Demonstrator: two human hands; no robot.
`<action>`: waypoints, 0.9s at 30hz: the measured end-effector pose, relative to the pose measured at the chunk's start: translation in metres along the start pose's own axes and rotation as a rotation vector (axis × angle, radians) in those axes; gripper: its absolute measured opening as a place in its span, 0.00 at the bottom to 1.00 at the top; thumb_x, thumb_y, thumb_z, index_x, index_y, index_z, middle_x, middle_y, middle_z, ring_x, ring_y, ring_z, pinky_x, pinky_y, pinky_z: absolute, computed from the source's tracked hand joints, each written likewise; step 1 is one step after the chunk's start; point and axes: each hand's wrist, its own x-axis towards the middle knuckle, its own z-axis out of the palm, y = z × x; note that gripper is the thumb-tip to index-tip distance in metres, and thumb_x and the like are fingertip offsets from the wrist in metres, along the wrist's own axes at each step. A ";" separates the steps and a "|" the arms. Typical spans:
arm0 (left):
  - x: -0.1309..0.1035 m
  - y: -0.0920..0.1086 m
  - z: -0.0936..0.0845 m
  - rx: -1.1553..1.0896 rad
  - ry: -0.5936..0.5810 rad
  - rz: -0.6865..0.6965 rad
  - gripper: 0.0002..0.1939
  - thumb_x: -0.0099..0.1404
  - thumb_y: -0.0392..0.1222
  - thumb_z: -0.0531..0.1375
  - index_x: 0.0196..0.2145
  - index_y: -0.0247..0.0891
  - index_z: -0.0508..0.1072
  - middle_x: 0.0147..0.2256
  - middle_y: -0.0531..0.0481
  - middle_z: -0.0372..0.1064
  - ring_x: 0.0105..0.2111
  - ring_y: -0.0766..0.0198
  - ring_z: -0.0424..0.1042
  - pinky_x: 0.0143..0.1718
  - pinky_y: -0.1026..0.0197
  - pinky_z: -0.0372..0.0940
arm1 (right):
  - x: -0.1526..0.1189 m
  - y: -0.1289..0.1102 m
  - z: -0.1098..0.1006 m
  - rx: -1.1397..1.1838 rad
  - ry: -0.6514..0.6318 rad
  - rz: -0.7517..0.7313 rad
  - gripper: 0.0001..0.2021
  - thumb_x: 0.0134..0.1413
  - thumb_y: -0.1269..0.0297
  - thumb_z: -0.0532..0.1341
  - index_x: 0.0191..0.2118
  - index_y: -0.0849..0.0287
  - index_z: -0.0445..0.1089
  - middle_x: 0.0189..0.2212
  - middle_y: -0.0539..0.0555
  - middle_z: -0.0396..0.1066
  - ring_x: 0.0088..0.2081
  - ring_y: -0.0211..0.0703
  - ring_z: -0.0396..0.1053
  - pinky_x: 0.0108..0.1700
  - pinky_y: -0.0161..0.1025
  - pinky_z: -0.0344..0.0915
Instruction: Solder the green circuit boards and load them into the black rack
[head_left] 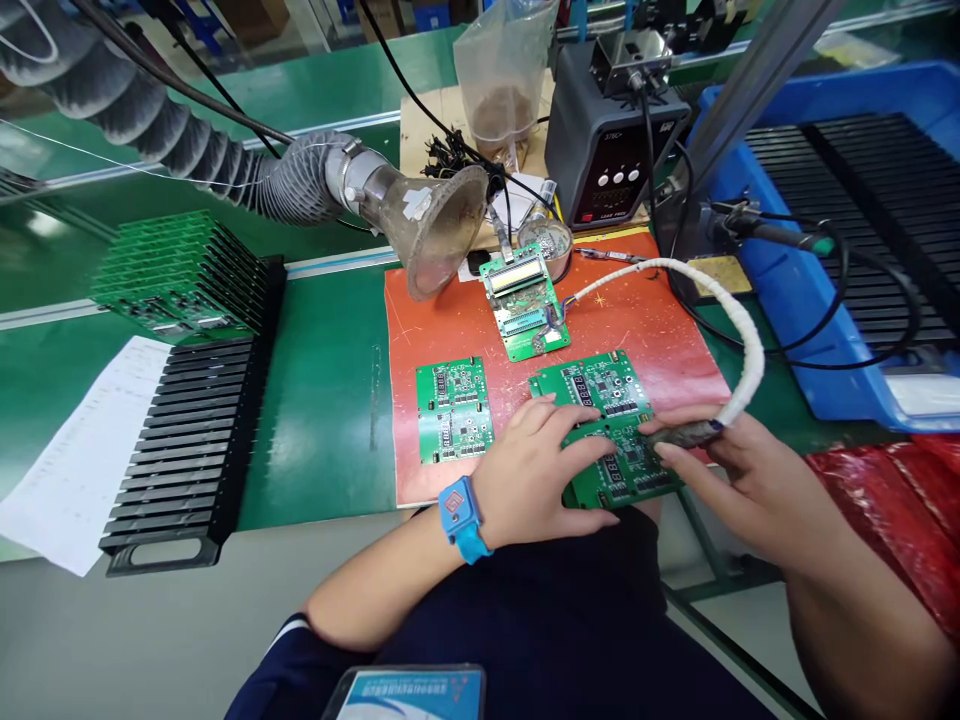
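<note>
My left hand, with a blue wrist strap, lies with its fingers spread over a green circuit board near the mat's front edge. My right hand grips a dark probe whose tip rests on that board's right part. A thick white-wrapped cable loops from the probe to a small green board with a display. Another green board lies flat on the red mat, left of my left hand.
A funnel-shaped hood on a grey hose overhangs the mat. Black racks, one filled with green boards, and a paper are left. A soldering station stands behind; a blue bin and red bag are right.
</note>
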 end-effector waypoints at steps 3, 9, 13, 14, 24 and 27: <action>0.000 0.000 0.000 0.005 0.001 -0.002 0.30 0.56 0.61 0.65 0.50 0.41 0.70 0.57 0.42 0.62 0.56 0.52 0.62 0.63 0.44 0.51 | 0.001 -0.002 0.002 -0.030 -0.003 -0.001 0.10 0.61 0.59 0.59 0.46 0.55 0.67 0.39 0.55 0.72 0.38 0.43 0.73 0.34 0.35 0.75; 0.000 0.002 -0.001 0.004 0.007 -0.003 0.30 0.55 0.61 0.65 0.50 0.40 0.70 0.56 0.42 0.62 0.56 0.52 0.63 0.63 0.45 0.52 | 0.000 -0.007 0.000 -0.096 -0.007 -0.016 0.09 0.61 0.60 0.58 0.45 0.55 0.67 0.38 0.56 0.72 0.35 0.42 0.73 0.28 0.32 0.73; 0.000 0.002 0.000 -0.004 0.018 -0.011 0.31 0.55 0.62 0.65 0.50 0.41 0.70 0.56 0.42 0.63 0.56 0.52 0.63 0.63 0.45 0.52 | 0.001 -0.005 0.002 -0.105 -0.011 -0.040 0.08 0.60 0.61 0.59 0.44 0.55 0.68 0.36 0.54 0.73 0.33 0.41 0.74 0.27 0.32 0.73; 0.000 0.002 0.001 -0.006 0.025 -0.011 0.31 0.55 0.62 0.65 0.50 0.41 0.70 0.56 0.42 0.63 0.55 0.52 0.63 0.62 0.45 0.53 | 0.001 -0.004 0.003 -0.112 -0.002 -0.043 0.08 0.60 0.61 0.59 0.44 0.54 0.68 0.36 0.54 0.73 0.33 0.41 0.74 0.26 0.31 0.73; -0.001 -0.001 0.005 -0.017 0.055 0.010 0.33 0.55 0.65 0.64 0.50 0.40 0.70 0.56 0.43 0.64 0.55 0.52 0.63 0.64 0.45 0.51 | 0.002 0.006 0.006 -0.141 0.048 -0.066 0.08 0.58 0.58 0.60 0.41 0.52 0.69 0.34 0.53 0.75 0.27 0.43 0.74 0.25 0.36 0.75; -0.001 -0.001 0.005 -0.024 0.040 0.001 0.34 0.55 0.66 0.64 0.50 0.41 0.70 0.56 0.43 0.63 0.55 0.51 0.63 0.64 0.44 0.51 | 0.003 0.003 0.004 -0.114 0.014 -0.050 0.09 0.58 0.56 0.60 0.42 0.52 0.69 0.36 0.53 0.75 0.28 0.43 0.74 0.26 0.36 0.75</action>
